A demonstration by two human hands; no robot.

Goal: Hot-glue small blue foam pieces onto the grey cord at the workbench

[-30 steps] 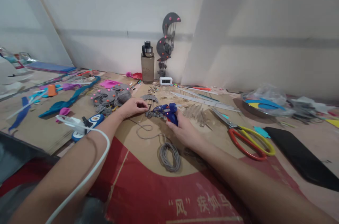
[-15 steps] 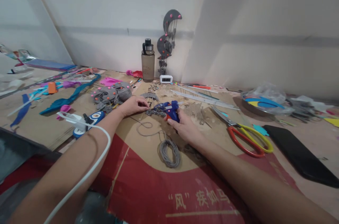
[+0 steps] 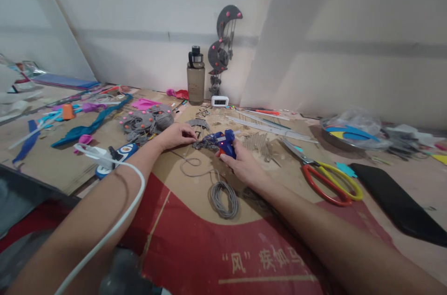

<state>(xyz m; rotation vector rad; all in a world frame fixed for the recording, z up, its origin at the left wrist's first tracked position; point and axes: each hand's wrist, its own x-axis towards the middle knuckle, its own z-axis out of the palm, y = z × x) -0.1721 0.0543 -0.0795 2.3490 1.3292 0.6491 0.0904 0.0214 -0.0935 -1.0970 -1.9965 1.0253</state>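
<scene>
In my right hand [image 3: 244,160] is a blue hot glue gun [image 3: 226,142], its nozzle turned left toward a small dark grey piece [image 3: 204,142] on the cardboard. At the left end of that piece, the fingers of my left hand [image 3: 179,136] are pinched together; what lies between them is too small to make out. Thin grey cord [image 3: 200,175] trails from below my left hand to a loose coil [image 3: 224,199] nearer me. Just beyond my fingertips lies a grey curved piece [image 3: 198,124].
Red-and-yellow scissors [image 3: 321,174] and a black phone-like slab [image 3: 394,202] lie right. Rulers [image 3: 272,130] and rows of short sticks [image 3: 257,145] lie behind. A bottle [image 3: 196,78], a small white clock [image 3: 220,101] and a hanging crescent ornament [image 3: 220,53] stand at the back. A white cable [image 3: 122,220] crosses my left forearm.
The view has tilted slightly. Both hands stay almost where they were, with the glue gun still held at the grey piece.
</scene>
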